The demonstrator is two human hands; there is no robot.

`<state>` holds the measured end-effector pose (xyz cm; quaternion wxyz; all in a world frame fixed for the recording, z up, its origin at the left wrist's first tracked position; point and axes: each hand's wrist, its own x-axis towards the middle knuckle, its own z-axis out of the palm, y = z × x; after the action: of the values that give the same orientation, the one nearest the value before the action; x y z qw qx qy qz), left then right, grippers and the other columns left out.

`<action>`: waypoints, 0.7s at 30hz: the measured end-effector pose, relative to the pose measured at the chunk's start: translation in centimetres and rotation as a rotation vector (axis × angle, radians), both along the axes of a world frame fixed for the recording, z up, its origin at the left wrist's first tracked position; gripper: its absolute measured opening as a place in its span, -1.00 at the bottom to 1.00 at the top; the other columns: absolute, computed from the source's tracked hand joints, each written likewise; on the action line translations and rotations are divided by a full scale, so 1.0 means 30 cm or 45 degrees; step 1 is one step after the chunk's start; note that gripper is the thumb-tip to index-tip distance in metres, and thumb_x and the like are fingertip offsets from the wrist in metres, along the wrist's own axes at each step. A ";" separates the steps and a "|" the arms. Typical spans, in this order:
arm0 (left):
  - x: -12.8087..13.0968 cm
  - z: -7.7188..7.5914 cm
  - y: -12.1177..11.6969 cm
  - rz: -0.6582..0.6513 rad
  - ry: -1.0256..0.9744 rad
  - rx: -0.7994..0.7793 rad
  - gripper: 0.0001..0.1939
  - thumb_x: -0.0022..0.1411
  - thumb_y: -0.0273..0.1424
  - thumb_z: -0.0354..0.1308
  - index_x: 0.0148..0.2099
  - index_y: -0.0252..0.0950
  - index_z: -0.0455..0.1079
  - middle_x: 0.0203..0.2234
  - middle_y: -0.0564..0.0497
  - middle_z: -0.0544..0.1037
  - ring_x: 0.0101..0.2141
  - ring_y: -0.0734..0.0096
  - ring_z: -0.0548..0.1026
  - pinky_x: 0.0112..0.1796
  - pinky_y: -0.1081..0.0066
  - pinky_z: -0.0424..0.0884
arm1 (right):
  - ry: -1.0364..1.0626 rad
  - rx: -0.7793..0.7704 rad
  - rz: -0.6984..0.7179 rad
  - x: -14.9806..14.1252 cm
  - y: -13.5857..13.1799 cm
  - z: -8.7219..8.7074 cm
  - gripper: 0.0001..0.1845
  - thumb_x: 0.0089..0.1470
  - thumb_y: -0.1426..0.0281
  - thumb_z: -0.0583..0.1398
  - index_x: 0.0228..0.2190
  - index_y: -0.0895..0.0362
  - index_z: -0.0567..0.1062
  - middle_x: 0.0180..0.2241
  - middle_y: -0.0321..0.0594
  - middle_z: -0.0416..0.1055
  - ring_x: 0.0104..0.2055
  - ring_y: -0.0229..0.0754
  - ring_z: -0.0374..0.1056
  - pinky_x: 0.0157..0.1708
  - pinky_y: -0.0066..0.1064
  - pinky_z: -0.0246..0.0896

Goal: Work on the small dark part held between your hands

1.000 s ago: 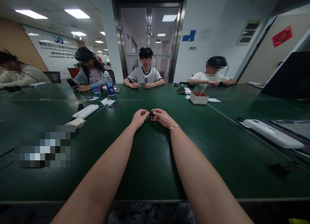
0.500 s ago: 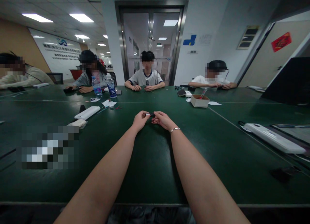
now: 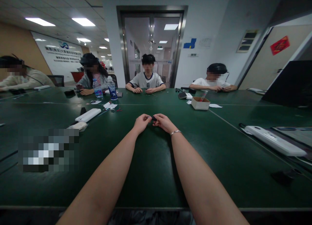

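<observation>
Over the green table [image 3: 151,173], in front of me, my two hands meet around a small black object [image 3: 154,118]. Its kind is too small to make out. The fingers of my left hand [image 3: 142,122] are pinched at its left end, and they hide that part. My right hand [image 3: 163,122], with a silver bracelet [image 3: 175,132] at the wrist, pinches the right end between thumb and fingers. Both forearms reach forward from the near table edge.
White power strips lie at left [image 3: 88,115] and right [image 3: 275,140]. Farther off stand two bottles [image 3: 112,89], scraps of paper [image 3: 110,105] and a small open box [image 3: 200,103]. Several people in black headgear sit around the table. A black clip [image 3: 285,176] lies at near right.
The silver part seen earlier at the object's left end no longer shows; mostly black is visible between my fingers. My hands stay nearly in place, and the view has tilted slightly.
</observation>
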<state>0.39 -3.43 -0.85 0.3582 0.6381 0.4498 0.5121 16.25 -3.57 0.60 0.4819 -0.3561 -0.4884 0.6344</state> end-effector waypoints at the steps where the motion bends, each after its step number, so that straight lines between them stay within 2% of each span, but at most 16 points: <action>1: 0.001 0.002 -0.002 0.002 0.005 -0.007 -0.81 0.06 -0.32 0.18 -0.28 -0.32 0.40 -0.48 -0.01 0.51 -0.40 0.41 0.49 -0.31 0.37 0.39 | -0.003 0.005 0.001 0.000 0.001 -0.002 -0.90 0.05 0.44 0.23 -0.37 0.17 0.38 -0.67 -0.42 0.30 -0.67 -0.41 0.27 -0.43 -0.43 0.43; 8: 0.003 -0.006 0.007 0.013 -0.031 -0.028 -0.78 0.04 -0.27 0.19 -0.32 -0.32 0.40 -0.52 0.00 0.51 -0.44 0.43 0.47 -0.35 0.40 0.37 | 0.029 0.042 0.014 0.009 0.003 -0.006 -0.79 -0.04 0.55 0.27 -0.30 0.15 0.40 -0.56 -0.41 0.38 -0.64 -0.42 0.31 -0.38 -0.41 0.44; 13: -0.002 -0.011 0.012 0.025 -0.024 -0.007 -0.77 0.04 -0.25 0.20 -0.30 -0.32 0.41 -0.50 -0.02 0.52 -0.42 0.40 0.49 -0.33 0.38 0.39 | 0.024 -0.003 0.004 0.002 0.004 -0.002 -0.85 0.07 0.37 0.23 -0.39 0.17 0.36 -0.62 -0.37 0.34 -0.67 -0.39 0.28 -0.44 -0.40 0.43; 15: -0.002 -0.007 0.008 0.017 -0.032 -0.008 -0.77 0.04 -0.26 0.20 -0.31 -0.32 0.41 -0.49 -0.03 0.53 -0.41 0.38 0.50 -0.31 0.35 0.40 | 0.011 -0.010 -0.004 0.000 0.005 -0.003 -0.84 0.09 0.35 0.22 -0.41 0.17 0.35 -0.65 -0.38 0.30 -0.67 -0.39 0.26 -0.46 -0.40 0.43; 18: 0.000 0.001 -0.001 0.009 -0.061 -0.030 -0.77 0.02 -0.27 0.22 -0.32 -0.33 0.41 -0.49 -0.04 0.53 -0.41 0.35 0.50 -0.30 0.31 0.41 | 0.020 -0.009 -0.006 0.002 0.007 -0.006 -0.92 0.08 0.46 0.21 -0.36 0.16 0.36 -0.62 -0.39 0.33 -0.67 -0.41 0.25 -0.44 -0.41 0.43; 21: 0.002 0.007 -0.005 0.016 -0.071 -0.046 -0.78 0.02 -0.28 0.22 -0.33 -0.34 0.40 -0.51 -0.04 0.52 -0.42 0.36 0.50 -0.30 0.31 0.41 | 0.041 0.016 0.009 0.007 0.005 -0.007 -0.85 0.03 0.55 0.21 -0.30 0.15 0.38 -0.57 -0.41 0.35 -0.65 -0.42 0.29 -0.41 -0.42 0.42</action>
<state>0.43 -3.59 -0.64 0.3788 0.6142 0.4530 0.5236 16.47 -3.43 0.39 0.4896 -0.3411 -0.4857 0.6388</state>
